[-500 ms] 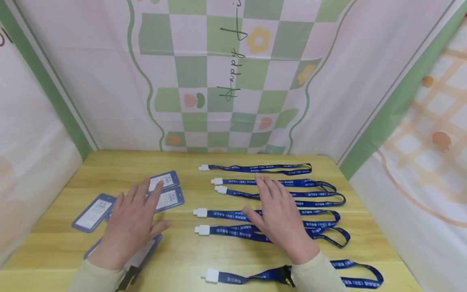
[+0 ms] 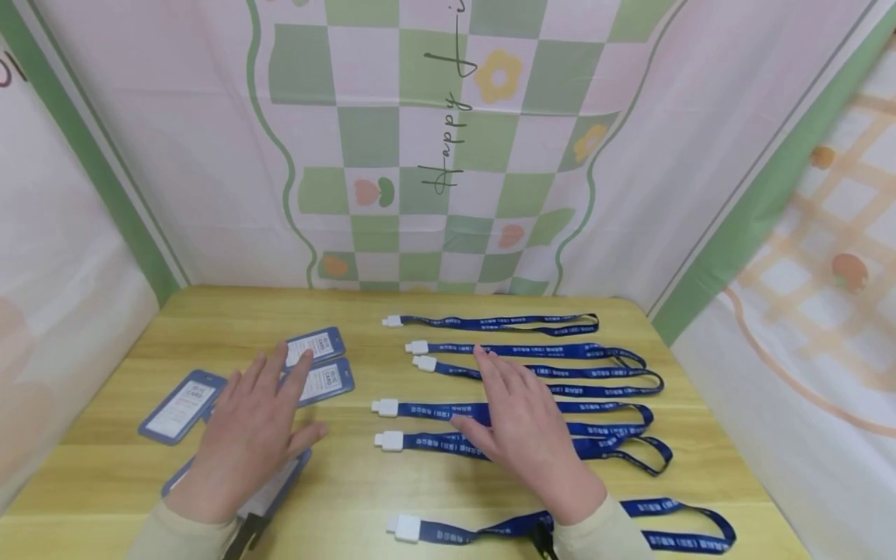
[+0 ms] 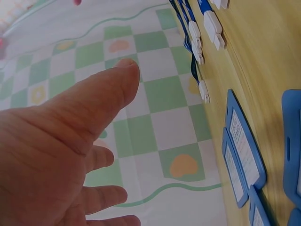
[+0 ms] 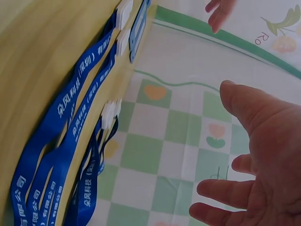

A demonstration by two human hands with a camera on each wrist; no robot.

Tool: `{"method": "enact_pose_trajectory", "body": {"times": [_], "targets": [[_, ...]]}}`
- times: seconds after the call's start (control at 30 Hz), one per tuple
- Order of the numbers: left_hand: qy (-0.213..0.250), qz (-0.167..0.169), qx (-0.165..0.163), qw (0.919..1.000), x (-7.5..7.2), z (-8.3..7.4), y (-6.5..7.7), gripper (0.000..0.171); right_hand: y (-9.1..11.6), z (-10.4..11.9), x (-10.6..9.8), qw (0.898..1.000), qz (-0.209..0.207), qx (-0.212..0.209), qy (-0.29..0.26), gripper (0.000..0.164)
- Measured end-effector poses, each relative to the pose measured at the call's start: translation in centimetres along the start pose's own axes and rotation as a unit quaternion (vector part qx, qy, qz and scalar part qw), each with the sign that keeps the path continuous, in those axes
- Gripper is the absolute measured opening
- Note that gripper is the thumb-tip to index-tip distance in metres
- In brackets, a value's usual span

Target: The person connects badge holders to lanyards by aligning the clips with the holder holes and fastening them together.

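My left hand [image 2: 252,432] hovers over several blue-framed card holders [image 2: 183,407] on the left half of the table, its fingers spread and holding nothing. It partly hides some of them. Over on the right, my right hand [image 2: 528,435] is held above several dark blue lanyards [image 2: 500,322], fingers extended, also holding nothing. Each lanyard carries white print and ends in a white clip [image 2: 406,528] pointing left. Both wrist views show the palms raised off the table, with the lanyards [image 4: 77,108] and card holders [image 3: 247,146] lying apart from the fingers.
The wooden table [image 2: 364,482] backs onto a hanging cloth [image 2: 434,155] with green checks and flowers. More patterned cloth [image 2: 784,327] hangs along the right side. Black straps [image 2: 245,537] show at the wrists.
My right hand has shifted slightly left over the lanyards. The left hand stays almost where it was, and the card holders and lanyards lie as before.
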State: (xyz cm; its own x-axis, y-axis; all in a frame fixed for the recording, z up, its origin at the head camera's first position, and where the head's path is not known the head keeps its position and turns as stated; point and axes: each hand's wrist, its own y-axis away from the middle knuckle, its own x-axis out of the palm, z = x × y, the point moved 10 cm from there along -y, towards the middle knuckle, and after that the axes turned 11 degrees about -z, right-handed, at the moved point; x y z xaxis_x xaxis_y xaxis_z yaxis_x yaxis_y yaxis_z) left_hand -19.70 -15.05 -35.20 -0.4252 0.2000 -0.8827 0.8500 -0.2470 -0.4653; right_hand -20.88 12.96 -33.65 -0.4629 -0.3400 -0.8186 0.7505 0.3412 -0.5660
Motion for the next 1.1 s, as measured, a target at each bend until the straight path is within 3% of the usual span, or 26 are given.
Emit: {"method": "enact_pose_trajectory", "body": {"times": [0.13, 0.47, 0.73, 1.1], "targets": [[0.001, -0.009, 0.004, 1.0, -0.4, 0.0, 0.3, 0.096, 0.1, 0.7, 0.1, 1.0, -0.003, -0.01, -0.005, 0.094], [0.0, -0.01, 0.006, 0.9999, -0.8, 0.2, 0.9, 0.097, 0.6, 1.9, 1.1, 0.999, 0.038, 0.004, -0.013, 0.09], [0.024, -0.008, -0.015, 0.9996, -0.9, 0.5, 0.8, 0.073, 1.1, 2.5, 1.4, 0.998, 0.061, 0.007, -0.019, 0.084], [0.028, 0.009, -0.027, 0.9992, -0.8, 0.8, 1.1, 0.068, 1.9, 3.5, 3.1, 0.989, 0.141, 0.04, -0.031, 0.087]]}}
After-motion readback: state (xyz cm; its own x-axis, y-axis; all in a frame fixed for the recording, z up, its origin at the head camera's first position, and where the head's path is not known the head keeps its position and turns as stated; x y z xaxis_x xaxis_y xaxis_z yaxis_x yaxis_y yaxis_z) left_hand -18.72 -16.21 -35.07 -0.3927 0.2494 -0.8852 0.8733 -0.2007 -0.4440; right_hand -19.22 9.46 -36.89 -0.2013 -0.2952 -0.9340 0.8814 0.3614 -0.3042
